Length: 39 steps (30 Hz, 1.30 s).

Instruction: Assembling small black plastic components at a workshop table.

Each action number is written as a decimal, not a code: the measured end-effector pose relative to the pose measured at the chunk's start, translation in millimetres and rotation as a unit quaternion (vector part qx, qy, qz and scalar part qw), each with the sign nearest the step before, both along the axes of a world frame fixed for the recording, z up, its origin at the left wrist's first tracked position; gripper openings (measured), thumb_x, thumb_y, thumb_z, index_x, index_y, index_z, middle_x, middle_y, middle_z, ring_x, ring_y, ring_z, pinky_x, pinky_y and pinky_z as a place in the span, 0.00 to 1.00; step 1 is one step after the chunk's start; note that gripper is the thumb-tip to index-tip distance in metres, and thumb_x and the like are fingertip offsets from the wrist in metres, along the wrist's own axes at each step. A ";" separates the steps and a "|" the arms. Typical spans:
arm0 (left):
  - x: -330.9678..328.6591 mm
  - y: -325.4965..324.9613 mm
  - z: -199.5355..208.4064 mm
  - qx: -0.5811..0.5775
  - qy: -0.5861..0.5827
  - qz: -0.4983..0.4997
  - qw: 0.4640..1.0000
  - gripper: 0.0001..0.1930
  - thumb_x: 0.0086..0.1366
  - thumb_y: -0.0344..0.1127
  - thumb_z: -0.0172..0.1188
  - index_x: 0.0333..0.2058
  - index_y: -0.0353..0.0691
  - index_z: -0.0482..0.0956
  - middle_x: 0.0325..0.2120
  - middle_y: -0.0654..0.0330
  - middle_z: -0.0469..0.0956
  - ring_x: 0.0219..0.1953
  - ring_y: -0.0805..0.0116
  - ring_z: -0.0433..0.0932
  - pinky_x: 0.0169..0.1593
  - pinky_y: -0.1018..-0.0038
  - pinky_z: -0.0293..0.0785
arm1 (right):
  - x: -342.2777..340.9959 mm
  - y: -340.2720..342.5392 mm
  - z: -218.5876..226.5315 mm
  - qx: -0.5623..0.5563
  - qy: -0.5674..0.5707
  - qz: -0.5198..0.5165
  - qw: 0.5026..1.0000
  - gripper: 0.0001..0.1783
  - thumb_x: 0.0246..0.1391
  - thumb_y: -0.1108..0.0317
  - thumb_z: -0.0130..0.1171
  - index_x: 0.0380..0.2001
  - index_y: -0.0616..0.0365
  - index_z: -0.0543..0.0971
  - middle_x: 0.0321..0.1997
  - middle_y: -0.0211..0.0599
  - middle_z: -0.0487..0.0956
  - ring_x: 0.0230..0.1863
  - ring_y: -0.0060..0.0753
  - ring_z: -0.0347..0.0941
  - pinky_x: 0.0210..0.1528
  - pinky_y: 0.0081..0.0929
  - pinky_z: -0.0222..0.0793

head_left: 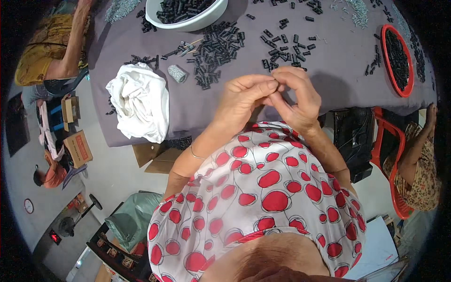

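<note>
Above the table's near edge, my left hand (240,99) and my right hand (300,97) meet fingertip to fingertip. Thumb and fingers of each are pinched together. Whatever sits between them is hidden or too small to make out. Just beyond my right hand lie scattered small black cylindrical parts (283,47). A denser pile of black parts (213,52) is spread past my left hand. Left of that pile are a speckled grey cylinder (177,74) and some thin sticks (189,47) with black ends.
A crumpled white cloth (141,103) lies at the table's left. A white basin (188,22) of black parts stands at the back, a red tray (409,82) at the right. Small metal pieces (359,14) lie far back. Other people sit at both sides, one by a red chair (399,197).
</note>
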State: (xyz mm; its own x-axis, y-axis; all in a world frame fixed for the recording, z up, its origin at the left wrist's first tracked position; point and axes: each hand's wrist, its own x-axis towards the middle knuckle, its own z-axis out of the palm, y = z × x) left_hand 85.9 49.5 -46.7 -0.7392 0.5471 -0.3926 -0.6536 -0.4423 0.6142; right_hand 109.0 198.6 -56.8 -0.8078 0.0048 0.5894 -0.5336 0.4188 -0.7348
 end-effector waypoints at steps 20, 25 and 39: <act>-4.9 -0.5 -4.6 -0.227 0.144 0.052 0.962 0.04 0.55 0.26 0.60 0.27 0.31 0.78 0.22 0.65 0.76 0.24 0.82 0.72 0.29 0.85 0.68 | 0.0 -3.0 8.2 0.298 -0.095 -0.056 0.948 0.18 0.30 0.60 0.65 0.27 0.54 0.72 0.26 0.32 0.68 0.29 0.35 0.71 0.25 0.31 0.71; -5.5 -0.8 -8.4 -0.217 0.136 0.041 0.966 0.04 0.53 0.27 0.60 0.25 0.31 0.78 0.20 0.66 0.76 0.22 0.83 0.70 0.27 0.85 0.67 | 1.0 -3.2 9.2 0.305 -0.089 -0.065 0.946 0.18 0.28 0.60 0.66 0.24 0.53 0.71 0.26 0.31 0.68 0.29 0.34 0.71 0.25 0.30 0.71; -10.9 -10.2 -0.1 -0.206 0.106 -0.018 0.973 0.08 0.59 0.30 0.57 0.32 0.29 0.79 0.25 0.62 0.78 0.26 0.80 0.73 0.30 0.83 0.69 | -9.8 -0.5 -3.5 0.231 0.003 -0.077 0.970 0.13 0.29 0.67 0.63 0.22 0.55 0.71 0.20 0.32 0.66 0.21 0.36 0.68 0.22 0.30 0.68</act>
